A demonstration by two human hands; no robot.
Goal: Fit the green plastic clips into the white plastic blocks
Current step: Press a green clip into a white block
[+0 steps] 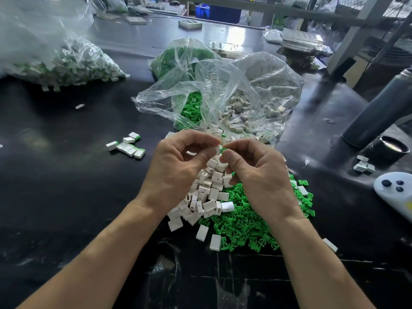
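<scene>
A: Where is the block?
B: Pinched in the left hand fingertips, a white block raised above the pile of blocks on the desk

A: And the clip?
B: The right hand pinches a green clip right against the block's side. Loose clips lie under the right wrist, and finished pieces sit well left of the hands
</scene>
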